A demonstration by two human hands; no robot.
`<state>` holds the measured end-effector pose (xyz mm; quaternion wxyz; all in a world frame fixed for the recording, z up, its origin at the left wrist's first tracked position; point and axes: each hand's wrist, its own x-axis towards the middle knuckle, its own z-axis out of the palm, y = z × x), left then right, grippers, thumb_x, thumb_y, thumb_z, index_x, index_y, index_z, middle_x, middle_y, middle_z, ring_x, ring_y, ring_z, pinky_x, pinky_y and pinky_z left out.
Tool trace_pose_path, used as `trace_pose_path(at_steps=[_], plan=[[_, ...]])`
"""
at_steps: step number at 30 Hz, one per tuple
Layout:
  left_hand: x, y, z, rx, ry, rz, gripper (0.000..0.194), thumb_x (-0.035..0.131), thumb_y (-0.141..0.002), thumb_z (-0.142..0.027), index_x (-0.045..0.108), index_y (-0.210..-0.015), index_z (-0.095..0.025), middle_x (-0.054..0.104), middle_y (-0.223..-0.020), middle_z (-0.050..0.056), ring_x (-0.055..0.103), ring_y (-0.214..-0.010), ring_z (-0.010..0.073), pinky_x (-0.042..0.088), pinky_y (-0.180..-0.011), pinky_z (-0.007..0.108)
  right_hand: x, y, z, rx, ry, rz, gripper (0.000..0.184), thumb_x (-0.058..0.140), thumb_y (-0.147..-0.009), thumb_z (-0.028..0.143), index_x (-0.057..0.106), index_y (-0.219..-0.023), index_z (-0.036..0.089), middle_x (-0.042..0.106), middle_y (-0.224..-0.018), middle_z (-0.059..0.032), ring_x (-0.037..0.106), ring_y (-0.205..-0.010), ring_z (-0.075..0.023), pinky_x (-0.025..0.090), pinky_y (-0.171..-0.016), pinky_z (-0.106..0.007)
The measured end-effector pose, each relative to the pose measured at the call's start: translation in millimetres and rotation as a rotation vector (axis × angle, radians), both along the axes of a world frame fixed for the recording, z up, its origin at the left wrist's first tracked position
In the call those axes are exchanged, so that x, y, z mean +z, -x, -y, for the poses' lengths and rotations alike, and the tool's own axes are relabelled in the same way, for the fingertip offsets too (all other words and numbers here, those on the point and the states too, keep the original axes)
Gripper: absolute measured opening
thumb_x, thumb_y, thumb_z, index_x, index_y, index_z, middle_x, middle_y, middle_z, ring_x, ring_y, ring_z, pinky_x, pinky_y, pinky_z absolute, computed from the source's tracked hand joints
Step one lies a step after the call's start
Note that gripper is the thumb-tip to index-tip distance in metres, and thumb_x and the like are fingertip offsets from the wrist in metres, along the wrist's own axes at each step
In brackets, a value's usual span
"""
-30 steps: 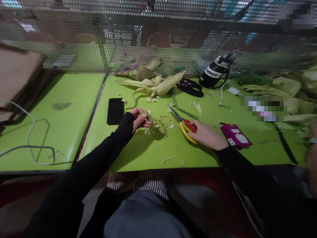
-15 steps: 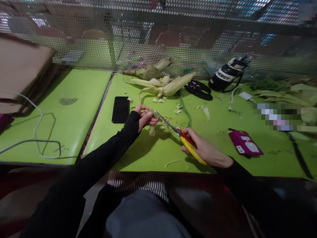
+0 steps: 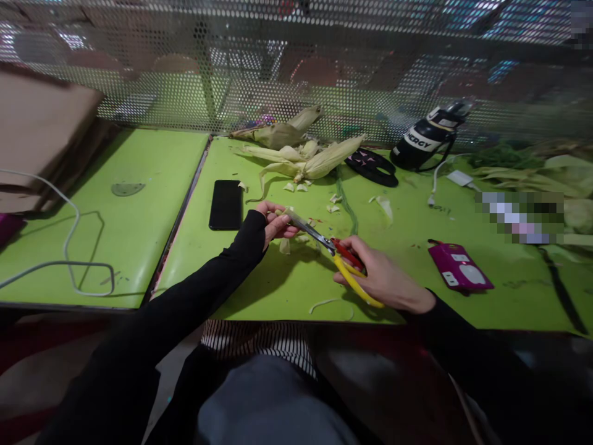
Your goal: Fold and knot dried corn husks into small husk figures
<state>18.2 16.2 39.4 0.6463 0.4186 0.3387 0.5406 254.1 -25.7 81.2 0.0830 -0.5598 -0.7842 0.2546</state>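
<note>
My left hand [image 3: 277, 222] pinches a small piece of pale corn husk [image 3: 289, 213], mostly covered by the fingers. My right hand [image 3: 377, 275] grips scissors [image 3: 354, 281] with one red and one yellow handle. Their blades point up and left, with the tips at the husk by my left fingertips. Husk cuttings [image 3: 285, 246] lie on the green table under the blades. Beyond my hands rests a bundle of corn husks [image 3: 324, 164], with more dried husks [image 3: 282, 135] behind it. A green cord-like strand [image 3: 346, 207] runs toward my right hand.
A black phone [image 3: 225, 205] lies left of my left hand. On the right are a purple power strip [image 3: 461, 267], a black bottle [image 3: 424, 142], a black openwork object [image 3: 370, 167] and more husks [image 3: 532, 179]. Brown cardboard [image 3: 41, 136] and a white cable [image 3: 76, 235] occupy the left.
The scissors' blades have come closer together, and their handles have shifted slightly. My left hand has moved a little right and down with the husk piece.
</note>
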Motion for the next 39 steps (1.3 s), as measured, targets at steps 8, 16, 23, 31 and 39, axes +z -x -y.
trace_pose_path(at_steps=[8,16,23,31,39], plan=[[-2.6,-2.1,-0.1,-0.034,0.037,0.034,0.038,0.076,-0.078,-0.02,0.039,-0.085,-0.018,0.066,-0.061,-0.004,0.069,-0.057,0.0122,0.059,-0.062,0.026,4.2,4.3,-2.9,0.045,-0.022,0.035,0.045,0.055,-0.078,0.066,0.044,-0.087,0.023,0.049,-0.062,0.003,0.046,-0.053,-0.0149,0.035,-0.051,-0.028],[0.7,-2.3,1.8,-0.032,0.031,0.06,0.04,0.078,-0.076,-0.02,0.038,-0.084,-0.018,0.065,-0.059,-0.005,0.069,-0.056,0.0122,0.059,-0.06,0.025,4.3,7.1,0.3,0.095,-0.094,0.021,0.042,0.049,-0.084,0.065,0.05,-0.08,0.023,0.048,-0.055,0.0035,0.041,-0.047,-0.0125,0.032,-0.048,-0.026],[-1.1,-3.0,2.8,-0.051,0.01,0.048,0.035,0.072,-0.08,-0.014,0.038,-0.084,-0.019,0.066,-0.062,-0.005,0.069,-0.057,0.0115,0.059,-0.061,0.025,1.5,5.3,3.2,0.088,-0.133,0.0,0.045,0.048,-0.085,0.066,0.054,-0.079,0.022,0.055,-0.059,0.0011,0.045,-0.047,-0.0121,0.033,-0.048,-0.026],[1.2,-1.4,6.0,-0.075,0.008,0.019,0.031,0.071,-0.082,-0.017,0.04,-0.086,-0.018,0.066,-0.063,-0.003,0.07,-0.062,0.0126,0.06,-0.066,0.027,-4.3,-23.1,-2.5,-0.189,-0.144,0.082,0.055,0.038,-0.086,0.072,0.058,-0.09,0.021,0.061,-0.06,-0.0039,0.051,-0.046,-0.0177,0.033,-0.047,-0.029],[4.4,-1.4,7.2,-0.038,0.014,0.015,0.028,0.069,-0.084,-0.02,0.041,-0.085,-0.018,0.066,-0.064,-0.002,0.07,-0.065,0.0122,0.059,-0.066,0.026,-8.3,-82.8,-29.7,-0.193,-0.386,0.565,0.035,0.049,-0.091,0.047,0.057,-0.072,0.019,0.058,-0.065,-0.0141,0.056,-0.06,-0.0274,0.039,-0.057,-0.039]])
